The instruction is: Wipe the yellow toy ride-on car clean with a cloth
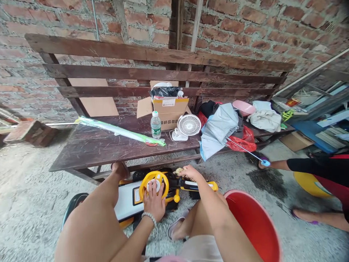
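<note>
A toy ride-on vehicle [127, 201] in white, yellow and black stands on the floor between my legs. My left hand [155, 202], with a beaded bracelet at the wrist, lies over its yellow steering wheel [142, 187]. The fingers are spread across the wheel's white hub. Further right, my right hand [190, 172] is closed on a small pale yellow cloth [179, 170], held against the black part at the base of the toy's black and yellow arm [209, 185]. Most of the cloth is hidden by the fingers.
A red bucket [253, 218] stands close by my right forearm. The wooden bench [109, 154] holds a water bottle [156, 125], a white fan [189, 125], an open cardboard box [170, 112] and a folded umbrella [218, 127]. Another person's legs [302, 165] are at right.
</note>
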Motion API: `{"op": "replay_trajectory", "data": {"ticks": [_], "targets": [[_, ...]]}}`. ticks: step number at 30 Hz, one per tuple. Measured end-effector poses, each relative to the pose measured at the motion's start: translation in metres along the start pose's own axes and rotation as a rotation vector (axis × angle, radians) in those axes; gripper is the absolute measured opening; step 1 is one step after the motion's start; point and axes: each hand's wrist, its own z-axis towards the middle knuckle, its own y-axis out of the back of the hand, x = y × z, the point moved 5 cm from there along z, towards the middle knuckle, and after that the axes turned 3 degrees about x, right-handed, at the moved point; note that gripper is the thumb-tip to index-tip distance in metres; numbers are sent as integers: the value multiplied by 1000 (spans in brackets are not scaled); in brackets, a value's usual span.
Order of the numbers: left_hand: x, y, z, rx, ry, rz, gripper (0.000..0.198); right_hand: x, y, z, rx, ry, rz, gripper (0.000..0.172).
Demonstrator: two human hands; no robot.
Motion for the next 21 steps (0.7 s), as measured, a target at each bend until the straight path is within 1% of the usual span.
{"op": "replay_trajectory", "data": {"ticks": [2,3,4,5,6,7,10,11,12,13,14,15,16,18,19,21], "targets": [[-2,2,0,14,-4,4,68,9,-14,-7,67,32,177,31],[-2,3,0,21,-5,6,68,14,-20,-12,102,46,293,33],[-2,3,0,26,-6,10,67,18,-23,-17,114,62,409,36],[-3,3,0,28,-5,15,67,22,-23,-23,99,81,503,39],[-2,4,1,25,-2,23,66,26,-20,-29,47,105,562,40],[-2,3,1,19,0,33,66,28,-13,-36,-44,134,582,40],[-1,1,2,-4,-4,67,65,31,15,-70,-412,236,580,39],[-1,0,3,-14,-7,77,64,30,23,-85,-505,276,570,38],[-1,-2,3,-24,-8,85,64,29,26,-101,-562,312,557,36],[-1,-2,4,-31,-7,91,63,28,26,-116,-569,338,545,33],[-1,-3,4,-37,-6,93,63,26,21,-130,-527,352,541,30],[-1,-3,4,-40,-8,91,64,24,12,-142,-450,344,550,28],[-1,-3,4,-39,-7,87,64,20,-1,-153,-347,313,579,26],[0,-1,4,-36,-10,76,65,9,-29,-170,-167,193,690,27],[0,1,3,-34,-12,73,65,2,-42,-176,-115,115,776,29],[0,4,3,-26,-16,76,64,-12,-60,-183,-87,-34,966,32]]}}
